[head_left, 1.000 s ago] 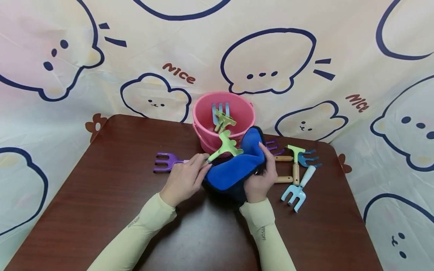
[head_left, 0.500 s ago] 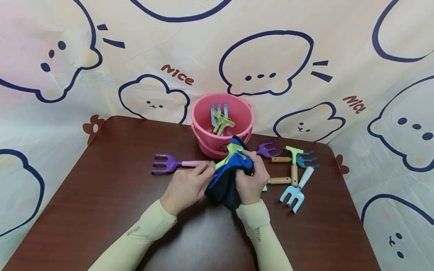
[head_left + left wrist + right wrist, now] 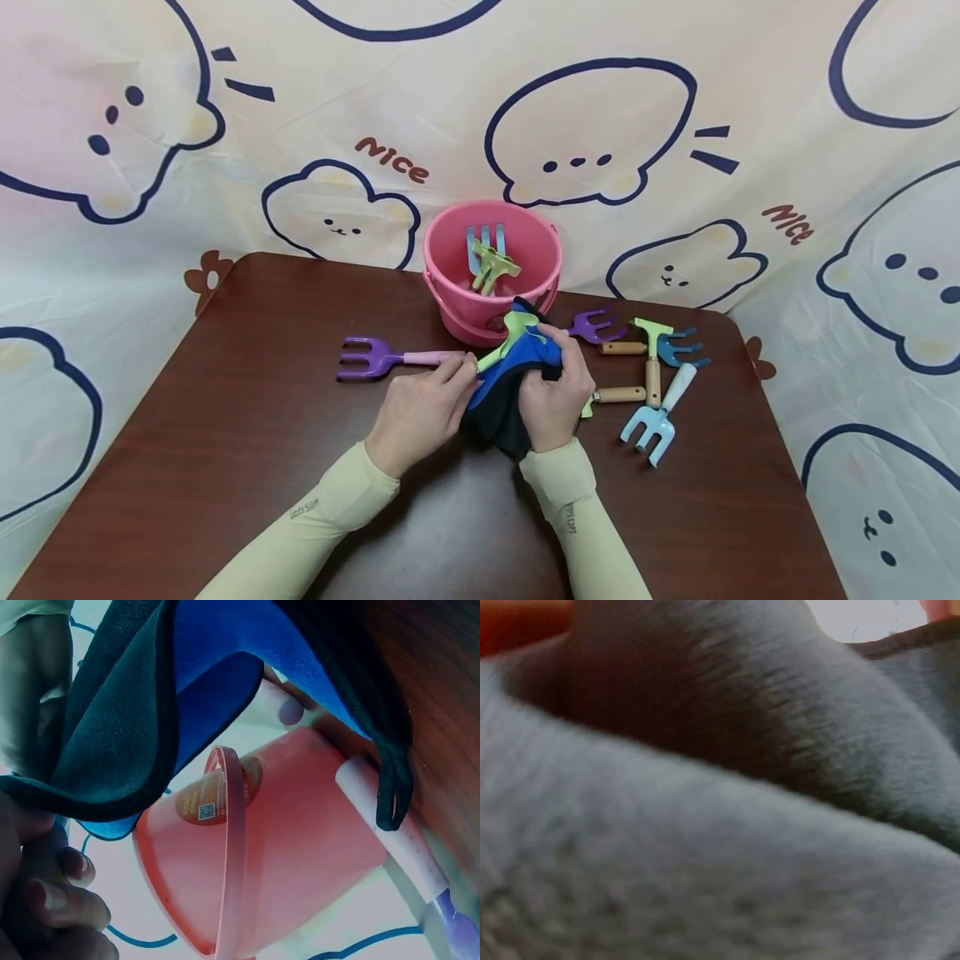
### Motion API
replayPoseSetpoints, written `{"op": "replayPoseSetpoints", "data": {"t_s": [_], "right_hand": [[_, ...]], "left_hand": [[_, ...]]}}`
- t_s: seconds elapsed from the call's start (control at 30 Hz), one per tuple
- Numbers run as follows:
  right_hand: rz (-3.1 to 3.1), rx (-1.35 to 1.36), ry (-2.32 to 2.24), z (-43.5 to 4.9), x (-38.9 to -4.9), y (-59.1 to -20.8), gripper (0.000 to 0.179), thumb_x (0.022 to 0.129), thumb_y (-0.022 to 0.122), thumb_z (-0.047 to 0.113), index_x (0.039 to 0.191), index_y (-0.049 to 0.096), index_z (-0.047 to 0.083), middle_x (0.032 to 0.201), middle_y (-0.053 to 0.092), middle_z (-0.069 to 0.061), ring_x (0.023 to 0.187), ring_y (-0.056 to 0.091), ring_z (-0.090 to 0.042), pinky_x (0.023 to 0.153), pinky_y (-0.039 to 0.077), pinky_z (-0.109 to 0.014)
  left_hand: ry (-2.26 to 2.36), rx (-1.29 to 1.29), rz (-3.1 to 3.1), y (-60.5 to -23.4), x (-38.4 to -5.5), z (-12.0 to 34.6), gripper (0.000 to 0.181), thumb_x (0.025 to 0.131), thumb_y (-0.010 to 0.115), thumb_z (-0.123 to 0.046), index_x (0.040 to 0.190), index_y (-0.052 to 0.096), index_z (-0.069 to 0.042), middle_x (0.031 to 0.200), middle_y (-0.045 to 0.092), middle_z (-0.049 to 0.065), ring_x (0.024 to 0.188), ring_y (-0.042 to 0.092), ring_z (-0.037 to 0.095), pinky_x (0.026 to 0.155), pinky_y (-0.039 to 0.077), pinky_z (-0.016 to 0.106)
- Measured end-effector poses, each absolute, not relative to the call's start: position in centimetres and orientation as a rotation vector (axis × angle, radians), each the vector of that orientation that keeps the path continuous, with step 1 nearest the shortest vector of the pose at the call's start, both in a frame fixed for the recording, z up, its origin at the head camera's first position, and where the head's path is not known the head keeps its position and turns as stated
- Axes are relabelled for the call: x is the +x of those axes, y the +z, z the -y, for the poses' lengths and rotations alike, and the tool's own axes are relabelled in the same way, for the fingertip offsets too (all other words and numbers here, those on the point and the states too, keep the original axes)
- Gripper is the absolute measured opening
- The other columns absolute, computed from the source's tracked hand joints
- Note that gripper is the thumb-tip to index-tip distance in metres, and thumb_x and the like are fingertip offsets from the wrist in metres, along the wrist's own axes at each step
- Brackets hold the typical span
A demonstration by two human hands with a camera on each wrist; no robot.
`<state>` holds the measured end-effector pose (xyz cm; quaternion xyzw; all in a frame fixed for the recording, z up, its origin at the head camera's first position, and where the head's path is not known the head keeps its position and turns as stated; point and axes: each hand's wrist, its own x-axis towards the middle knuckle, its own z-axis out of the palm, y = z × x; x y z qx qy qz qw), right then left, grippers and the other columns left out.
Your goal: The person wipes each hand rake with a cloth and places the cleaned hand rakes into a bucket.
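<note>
In the head view, my left hand pinches the handle end of a small garden tool with a light green head. My right hand grips a blue and black cloth against that head, thumb and fingers pressing from the right. Part of the head shows above the blue side; the rest is covered. The cloth hangs in folds with a loop at one corner in the left wrist view. Grey-looking cloth fills most of the right wrist view, hiding the right fingers there.
Behind the hands stands a pink bucket holding a blue fork and green tools. A purple fork lies left. Another purple fork, a light blue fork and several wooden-handled tools lie right.
The right hand has folded the cloth from an opened-out spread over onto the green head and moved slightly left. Over the last half second, both hands have barely shifted.
</note>
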<state>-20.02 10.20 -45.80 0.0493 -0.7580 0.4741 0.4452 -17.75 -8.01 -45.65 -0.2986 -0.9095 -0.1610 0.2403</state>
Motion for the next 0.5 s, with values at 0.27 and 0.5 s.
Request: {"op": "replayPoseSetpoints", "data": {"t_s": [0.27,0.5], "right_hand": [[1.736,0.025,1.251,-13.4,-19.7,-43.7,0.044,0.079,0.055,-0.018,0.113,0.076,0.003,0.114,0.077,-0.011,0.107,0.071,-0.023,0.097,0.053,-0.027],[1.696,0.081,1.388,-15.8,-19.5,-41.9,0.036,0.091,0.070,-0.006,0.127,0.068,-0.001,0.129,0.070,-0.015,0.120,0.066,-0.024,0.108,0.051,-0.036]], "left_hand": [[-0.422,-0.717,2.447,-46.3,-18.7,8.9,0.022,0.100,0.068,-0.027,0.112,0.060,-0.011,0.082,0.060,0.002,0.045,0.036,0.009,0.042,0.023,0.020],[-0.486,-0.675,2.378,-46.1,-19.2,9.8,0.034,0.111,0.045,-0.040,0.113,0.061,-0.010,0.077,0.054,0.004,0.043,0.028,0.009,0.042,0.018,0.021]]}}
